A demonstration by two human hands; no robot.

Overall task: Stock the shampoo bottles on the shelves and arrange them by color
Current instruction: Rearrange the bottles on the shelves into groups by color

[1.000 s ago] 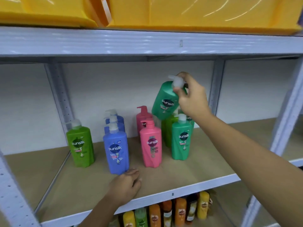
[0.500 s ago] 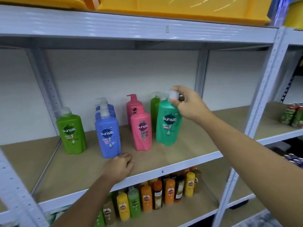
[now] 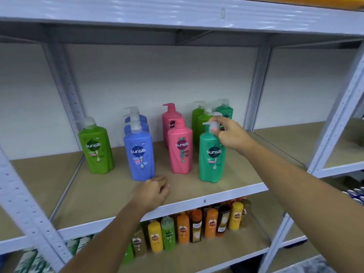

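I read "sunsilk" on green bottle point(image 3: 96, 150) | "sunsilk" on blue bottle point(image 3: 138, 154) | "sunsilk" on pink bottle point(image 3: 180, 148) | "sunsilk" on teal bottle point(image 3: 211, 156) | only "sun" on rear pink bottle point(image 3: 170, 121) | labels on lower bottles point(image 3: 183, 229) too blurred for me

Tan shelf board point(image 3: 110, 194); lime bottle point(image 3: 96, 150), blue bottle point(image 3: 139, 154), pink bottle point(image 3: 180, 148), teal bottle point(image 3: 211, 160).

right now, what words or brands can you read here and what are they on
"sunsilk": light green bottle, far left.
"sunsilk": front blue bottle.
"sunsilk": front pink bottle.
"sunsilk": teal bottle, its pump held by the right hand.
"sun": rear pink bottle, rest hidden.
Small print under the logos, and labels on the lower-shelf bottles: too blurred to read.
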